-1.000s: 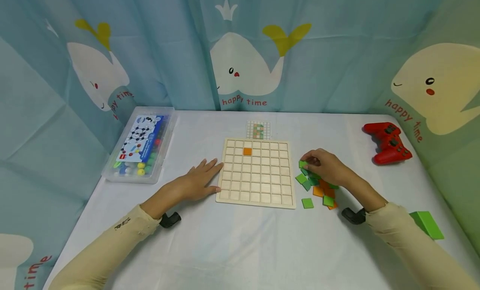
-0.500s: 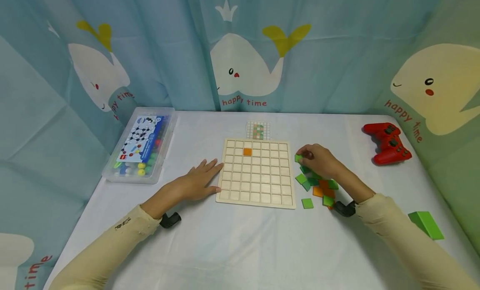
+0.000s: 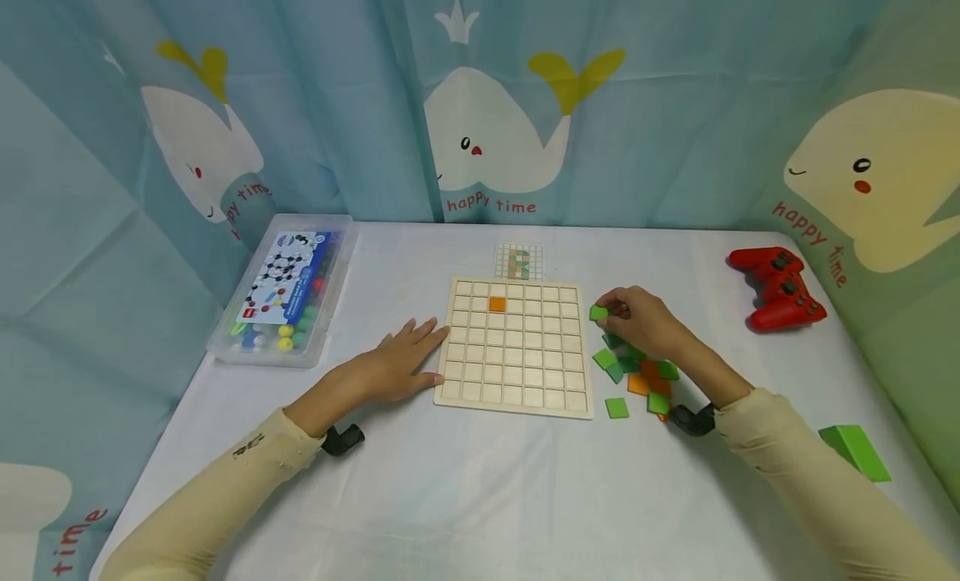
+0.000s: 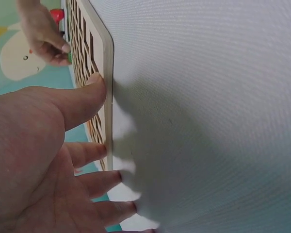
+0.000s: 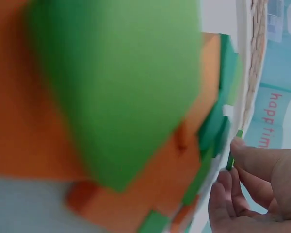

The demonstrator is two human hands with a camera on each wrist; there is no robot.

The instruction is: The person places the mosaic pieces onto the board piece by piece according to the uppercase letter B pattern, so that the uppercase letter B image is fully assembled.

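Note:
A wooden grid board [image 3: 513,348] lies mid-table, with one orange tile [image 3: 497,304] in a cell of its upper part. My left hand [image 3: 399,366] has its fingers spread; in the left wrist view the thumb and index finger touch the board's edge. To the right of the board, my right hand [image 3: 643,321] pinches a light green square tile [image 3: 598,313] between thumb and fingers; the right wrist view shows this tile [image 5: 230,161] edge-on. Just below that hand lies a loose pile of green and orange tiles [image 3: 637,384]. One green tile [image 3: 617,408] sits apart from it.
A small pattern card [image 3: 519,262] lies behind the board. At the far left stands a clear plastic case [image 3: 281,289] with coloured balls inside. On the right are a red game controller [image 3: 777,288] and a green block [image 3: 855,452]. Printed curtains surround the table.
My right hand has moved away from the pile, slightly up and left, with the light green tile pinched in it. The left hand stays at the board's edge.

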